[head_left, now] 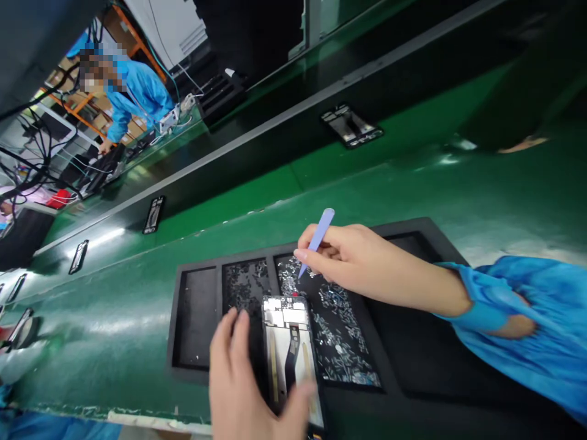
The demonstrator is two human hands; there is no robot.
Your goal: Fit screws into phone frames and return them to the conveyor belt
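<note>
My left hand [243,379] grips an opened phone frame [288,354] by its sides, holding it over a black foam tray [192,366]. The phone's inner boards and a dark flex cable face up. My right hand [353,256] pinches a light purple plastic tool [318,235] like a pen. Its tip points down at a tray compartment full of small silvery parts [334,330], just above the phone's top edge. A blue sleeve covers my right forearm.
The tray lies on a green bench. Behind it runs a dark conveyor belt carrying several phone frames [351,126] [153,214]. Another person in a blue coat [137,91] works at the far left. A second compartment of small parts [241,284] lies left of the phone.
</note>
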